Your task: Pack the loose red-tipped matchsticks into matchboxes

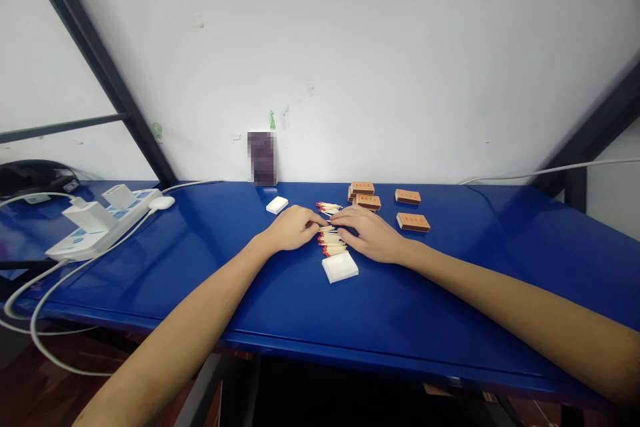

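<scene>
Red-tipped matchsticks lie in a loose row on the blue table, and a smaller bunch of matchsticks lies just beyond. My left hand comes in from the left, its thumb and forefinger drawn together at the matchsticks. Opposite it, my right hand reaches over the row with fingers stretched out and the thumb apart, fingertips close to the left ones. Exactly which sticks the fingertips touch is hard to see. Nearer me is a white matchbox tray; a second white tray lies beyond my left hand.
Orange-brown matchboxes are stacked behind my right hand, with two single matchboxes farther right. On the left stands a white power strip with plugs and cables. A blurred dark upright rectangle leans against the wall.
</scene>
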A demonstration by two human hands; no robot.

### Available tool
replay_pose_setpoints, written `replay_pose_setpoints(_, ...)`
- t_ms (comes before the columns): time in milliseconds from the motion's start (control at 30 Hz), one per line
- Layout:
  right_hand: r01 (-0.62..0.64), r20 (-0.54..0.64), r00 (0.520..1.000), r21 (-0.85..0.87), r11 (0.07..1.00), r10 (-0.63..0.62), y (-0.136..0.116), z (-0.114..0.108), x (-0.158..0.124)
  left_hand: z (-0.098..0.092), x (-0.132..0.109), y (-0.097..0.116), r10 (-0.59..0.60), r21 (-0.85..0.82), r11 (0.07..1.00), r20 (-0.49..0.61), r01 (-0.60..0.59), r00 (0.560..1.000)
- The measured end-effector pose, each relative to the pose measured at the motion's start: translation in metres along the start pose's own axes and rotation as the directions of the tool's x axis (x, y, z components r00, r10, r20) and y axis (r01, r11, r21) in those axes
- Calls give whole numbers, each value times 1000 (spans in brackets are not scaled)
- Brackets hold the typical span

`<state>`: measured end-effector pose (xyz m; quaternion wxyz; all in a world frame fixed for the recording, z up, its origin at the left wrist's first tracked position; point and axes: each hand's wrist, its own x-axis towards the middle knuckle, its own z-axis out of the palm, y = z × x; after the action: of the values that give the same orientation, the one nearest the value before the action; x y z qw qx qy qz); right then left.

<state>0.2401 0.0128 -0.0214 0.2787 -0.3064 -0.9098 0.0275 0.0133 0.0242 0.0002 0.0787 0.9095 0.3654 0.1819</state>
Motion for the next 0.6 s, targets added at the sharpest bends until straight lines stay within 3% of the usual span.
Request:
replay_pose_setpoints(267,20,96,995,18,1000,-21,2,-3,0,-1,-1,5,50,20,999,31,-51,998)
replay_pose_setpoints(600,-51,-42,997,146,988,57,-4,-5,-5,-4,-1,11,-87,12,996,-38,87,996)
